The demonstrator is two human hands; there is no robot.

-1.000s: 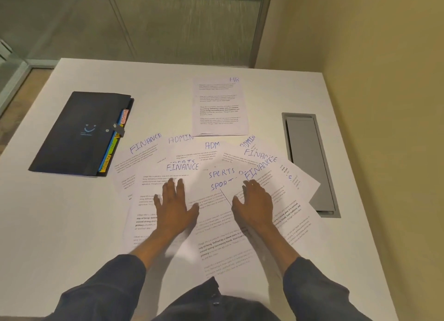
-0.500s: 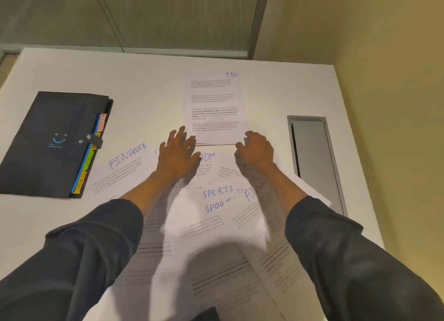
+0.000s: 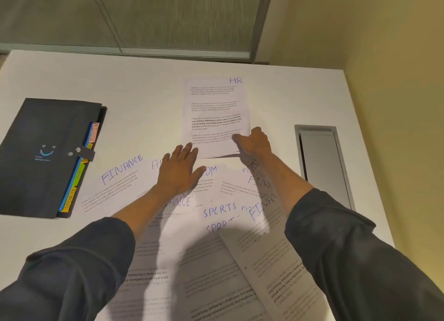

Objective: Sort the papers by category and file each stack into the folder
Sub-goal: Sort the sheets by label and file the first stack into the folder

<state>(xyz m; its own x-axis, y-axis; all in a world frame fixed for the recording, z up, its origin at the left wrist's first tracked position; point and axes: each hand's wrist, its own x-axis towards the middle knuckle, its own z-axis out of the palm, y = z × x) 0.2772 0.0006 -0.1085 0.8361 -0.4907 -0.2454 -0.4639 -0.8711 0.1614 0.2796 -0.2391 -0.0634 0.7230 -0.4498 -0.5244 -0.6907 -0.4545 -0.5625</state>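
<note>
Head view looks down over 2 outstretched arms in dark sleeves onto a white table (image 3: 144, 85). The left hand (image 3: 179, 170) lies flat with fingers straight and slightly spread, palm down on the fanned sheets marked ADMIN, its fingertips reaching the near edge of the HR stack (image 3: 215, 114). The right hand (image 3: 254, 142) has its fingers curled at the stack's near right corner, thumb on top of the top sheet, pinching that corner; the lower sheets there gap apart a little under the lifted edge.

The HR stack lies just beyond both hands, upright toward the far side of the table, with "HR" handwritten in blue at its top right. Nearer than the hands spreads the fan of loose papers (image 3: 192, 260), overlapping each other, with blue headings FINANCE, ADMIN and SPORTS showing; both forearms cross above them and cast shadows on them. One FINANCE sheet (image 3: 115, 183) sticks out to the left of the left hand.

Left of the papers, well apart from both hands, the dark folder (image 3: 45, 152) lies closed, strap snapped, with coloured tabs along its right edge, 1 yellow tab reading SPORTS. To the right of the right arm a grey cable hatch (image 3: 322, 162) is set into the tabletop.
</note>
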